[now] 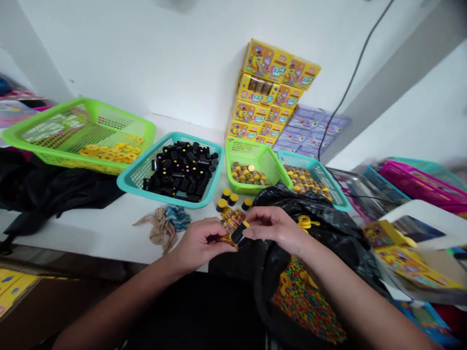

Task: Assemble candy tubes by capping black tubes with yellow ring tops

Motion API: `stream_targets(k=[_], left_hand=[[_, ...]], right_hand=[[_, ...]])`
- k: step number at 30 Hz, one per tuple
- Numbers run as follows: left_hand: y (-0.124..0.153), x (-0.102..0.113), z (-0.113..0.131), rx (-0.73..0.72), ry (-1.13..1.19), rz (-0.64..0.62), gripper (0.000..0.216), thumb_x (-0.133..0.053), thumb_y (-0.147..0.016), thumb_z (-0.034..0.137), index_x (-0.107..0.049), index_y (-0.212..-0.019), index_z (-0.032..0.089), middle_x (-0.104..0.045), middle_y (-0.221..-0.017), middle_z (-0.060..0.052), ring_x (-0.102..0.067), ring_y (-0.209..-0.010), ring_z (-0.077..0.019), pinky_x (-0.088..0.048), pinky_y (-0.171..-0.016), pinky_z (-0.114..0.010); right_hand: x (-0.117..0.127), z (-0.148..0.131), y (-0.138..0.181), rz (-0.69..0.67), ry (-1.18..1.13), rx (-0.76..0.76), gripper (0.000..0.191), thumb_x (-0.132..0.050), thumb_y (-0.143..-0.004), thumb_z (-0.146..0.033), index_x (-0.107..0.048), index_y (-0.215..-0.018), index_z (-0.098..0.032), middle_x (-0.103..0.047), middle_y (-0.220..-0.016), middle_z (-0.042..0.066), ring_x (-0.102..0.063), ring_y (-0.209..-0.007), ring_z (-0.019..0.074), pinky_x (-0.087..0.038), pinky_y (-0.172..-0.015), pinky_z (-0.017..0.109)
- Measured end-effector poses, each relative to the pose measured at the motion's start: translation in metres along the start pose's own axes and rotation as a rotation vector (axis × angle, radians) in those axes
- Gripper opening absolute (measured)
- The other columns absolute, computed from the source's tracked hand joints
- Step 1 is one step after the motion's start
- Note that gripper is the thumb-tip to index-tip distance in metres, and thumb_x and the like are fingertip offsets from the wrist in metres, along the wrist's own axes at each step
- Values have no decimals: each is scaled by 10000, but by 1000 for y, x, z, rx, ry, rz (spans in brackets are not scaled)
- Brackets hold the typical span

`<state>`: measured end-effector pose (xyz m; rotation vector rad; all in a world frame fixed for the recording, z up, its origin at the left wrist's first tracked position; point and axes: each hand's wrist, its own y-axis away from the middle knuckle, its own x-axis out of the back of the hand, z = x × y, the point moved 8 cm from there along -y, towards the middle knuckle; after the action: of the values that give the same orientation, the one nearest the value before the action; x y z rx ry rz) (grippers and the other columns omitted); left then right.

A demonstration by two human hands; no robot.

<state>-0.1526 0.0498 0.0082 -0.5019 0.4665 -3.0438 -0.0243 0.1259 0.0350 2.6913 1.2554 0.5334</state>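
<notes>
Pinching a small black cylinder (239,236) between my right hand (277,228) fingertips, I grip a printed yellow strip (228,228) in my curled left hand (199,243) (both touching), just in front of the teal basket (134,180) of black cylinders.

On the table (109,228), the tray of tubes (171,167) serves as landmark. Left of it sits a basket (78,133) holding rings (111,151). Right of it stand two small baskets (253,165), with boxes (272,95) stacked behind them. Before it lie a cloth (164,226), three capped tubes (233,199) and both hands (241,233), which meet over a bag (310,233).
</notes>
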Motion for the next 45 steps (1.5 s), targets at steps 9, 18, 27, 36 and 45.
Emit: stream_targets(k=[9, 18, 27, 36, 45], left_hand=[[-11, -52, -4, 311, 363, -200, 263, -778, -703, 379, -717, -747, 127, -584, -566, 3, -493, -450, -96, -346, -399, -187], [-13, -81, -9, 468, 681, -185, 333, -845, -634, 401, -680, -735, 130, -623, -558, -6, -540, -405, -97, -313, -352, -166], [-22, -96, -5, 464, 754, -129, 305, -863, -639, 345, -725, -808, 132, -647, -686, -17, -561, -615, -112, -437, -524, -203], [-23, -100, 9, 418, 711, -212, 237, -787, -757, 329, -691, -845, 131, -668, -731, -25, -600, -676, -126, -425, -621, -229], [-17, -110, 12, 514, 953, -278, 215, -728, -824, 323, -616, -822, 139, -698, -745, -54, -618, -581, -127, -423, -545, -227]], right_hand=[[25, 15, 44, 139, -59, -34, 302, -796, -647, -421, -648, -721, -168, -571, -553, -39, -521, -509, 108, -351, -457, 220], [40, 0, 69, 351, -32, 38, 245, -771, -637, -355, -611, -653, -169, -522, -545, -56, -447, -496, 84, -310, -471, 224], [50, 13, 72, 409, -60, 84, 250, -796, -602, -296, -590, -665, -170, -519, -555, -64, -420, -513, 77, -305, -476, 217], [42, 22, 73, 199, -255, 69, 316, -862, -600, -334, -653, -750, -151, -596, -594, -39, -505, -528, 90, -367, -512, 224], [37, 23, 77, 147, -361, 225, 308, -834, -706, -307, -695, -926, -142, -706, -726, 27, -663, -669, 157, -502, -657, 287]])
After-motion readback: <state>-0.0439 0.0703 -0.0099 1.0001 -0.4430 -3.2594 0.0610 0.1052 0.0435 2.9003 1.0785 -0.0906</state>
